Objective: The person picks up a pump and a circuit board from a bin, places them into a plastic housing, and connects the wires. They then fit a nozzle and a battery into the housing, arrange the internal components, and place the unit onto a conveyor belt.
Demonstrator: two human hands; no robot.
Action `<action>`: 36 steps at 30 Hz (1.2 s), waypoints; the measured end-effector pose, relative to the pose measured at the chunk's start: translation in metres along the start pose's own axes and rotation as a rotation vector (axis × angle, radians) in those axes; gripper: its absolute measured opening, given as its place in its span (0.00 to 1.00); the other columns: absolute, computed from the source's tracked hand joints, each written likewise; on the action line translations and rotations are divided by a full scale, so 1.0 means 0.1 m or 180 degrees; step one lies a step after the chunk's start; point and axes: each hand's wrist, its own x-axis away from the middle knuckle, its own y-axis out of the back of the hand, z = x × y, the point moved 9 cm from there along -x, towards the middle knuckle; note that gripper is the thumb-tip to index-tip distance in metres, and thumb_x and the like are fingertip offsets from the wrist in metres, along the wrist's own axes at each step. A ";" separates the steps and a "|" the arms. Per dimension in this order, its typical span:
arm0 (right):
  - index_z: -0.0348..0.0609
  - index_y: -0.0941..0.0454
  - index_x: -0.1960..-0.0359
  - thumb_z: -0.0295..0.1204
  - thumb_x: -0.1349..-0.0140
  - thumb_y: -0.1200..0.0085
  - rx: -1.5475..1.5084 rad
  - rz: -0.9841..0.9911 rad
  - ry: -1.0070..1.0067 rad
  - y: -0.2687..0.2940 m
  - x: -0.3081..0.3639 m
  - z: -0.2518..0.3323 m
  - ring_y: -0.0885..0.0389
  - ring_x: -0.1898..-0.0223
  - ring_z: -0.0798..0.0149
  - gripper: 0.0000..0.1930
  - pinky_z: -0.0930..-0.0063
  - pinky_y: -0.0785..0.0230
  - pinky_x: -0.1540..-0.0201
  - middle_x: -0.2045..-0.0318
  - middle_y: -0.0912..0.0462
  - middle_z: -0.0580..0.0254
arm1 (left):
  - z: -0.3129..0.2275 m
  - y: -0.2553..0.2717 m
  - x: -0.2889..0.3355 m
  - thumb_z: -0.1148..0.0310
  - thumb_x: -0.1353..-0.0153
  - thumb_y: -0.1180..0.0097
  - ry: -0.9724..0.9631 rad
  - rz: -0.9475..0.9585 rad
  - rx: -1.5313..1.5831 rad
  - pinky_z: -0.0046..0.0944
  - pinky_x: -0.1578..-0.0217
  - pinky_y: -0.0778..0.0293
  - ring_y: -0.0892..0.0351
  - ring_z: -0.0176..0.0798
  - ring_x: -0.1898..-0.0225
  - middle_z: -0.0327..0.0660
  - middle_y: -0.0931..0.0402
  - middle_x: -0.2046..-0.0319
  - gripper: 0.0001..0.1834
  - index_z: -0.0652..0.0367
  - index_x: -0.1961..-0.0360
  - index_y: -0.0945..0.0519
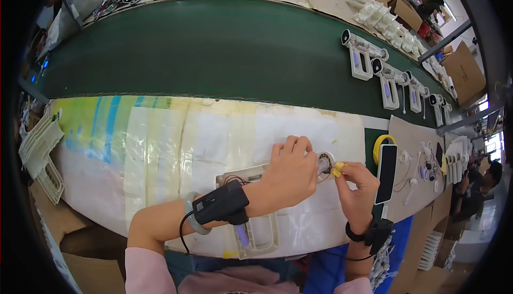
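Observation:
A white plastic housing (272, 240) with a loop-shaped handle lies on the covered worktable in front of me. A purple cylinder (242, 235) sits in its handle, and thin red and dark wires (231, 178) show at its left end. My left hand (291, 174) is closed over the housing's upper bar and hides much of it. At the bar's right end is a round opening (325, 163) with small parts and a wire inside. Thumb and finger of my right hand (359, 187) pinch a small yellow piece of tape (337, 169) at the edge of this opening.
Beyond the worktable (214, 134) runs a green conveyor belt (203, 53), with several assembled white devices (358, 53) on its right. A phone (386, 174) and a yellow tape roll (382, 147) lie right of my hands. White shells (43, 144) are stacked at the left edge. A co-worker (478, 192) is at far right.

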 end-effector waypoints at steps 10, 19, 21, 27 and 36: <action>0.29 0.20 0.67 0.13 0.49 0.41 -0.0102 0.0188 -0.0207 -0.08 0.04 -0.07 0.14 0.69 0.59 0.06 0.75 0.21 0.64 0.66 0.15 0.51 | 0.03 -0.05 0.01 0.69 0.42 0.46 0.0106 0.0054 -0.0044 0.49 0.51 0.37 0.32 0.48 0.50 0.45 0.28 0.57 0.08 0.63 0.73 0.21; 0.31 0.20 0.70 0.15 0.49 0.40 0.0370 0.0318 0.0141 -0.14 -0.06 0.16 0.16 0.71 0.56 0.05 0.72 0.23 0.67 0.70 0.17 0.50 | 0.06 0.04 -0.10 0.67 0.47 0.44 0.0144 0.0211 -0.0316 0.50 0.54 0.33 0.28 0.49 0.53 0.47 0.25 0.59 0.09 0.63 0.73 0.19; 0.35 0.19 0.72 0.19 0.51 0.40 0.0533 0.0543 0.0209 -0.21 -0.15 0.24 0.18 0.73 0.51 0.04 0.64 0.27 0.70 0.73 0.18 0.48 | 0.12 0.12 -0.14 0.66 0.48 0.44 0.0315 0.0490 -0.0443 0.52 0.58 0.30 0.25 0.52 0.56 0.49 0.23 0.61 0.11 0.64 0.72 0.18; 0.36 0.21 0.74 0.25 0.44 0.41 0.0189 0.0201 0.0612 -0.06 -0.20 0.57 0.20 0.71 0.42 0.05 0.54 0.29 0.66 0.76 0.20 0.43 | -0.28 0.21 0.09 0.60 0.42 0.49 -0.0355 -0.0245 -0.0580 0.58 0.63 0.26 0.23 0.56 0.61 0.54 0.22 0.66 0.16 0.62 0.73 0.18; 0.36 0.21 0.76 0.31 0.45 0.40 0.0364 0.0715 0.0510 0.00 0.30 0.13 0.20 0.71 0.43 0.10 0.52 0.31 0.67 0.78 0.21 0.43 | -0.04 -0.29 0.18 0.49 0.48 0.44 -0.0142 -0.0083 0.0078 0.60 0.68 0.26 0.22 0.66 0.73 0.63 0.22 0.75 0.25 0.65 0.82 0.19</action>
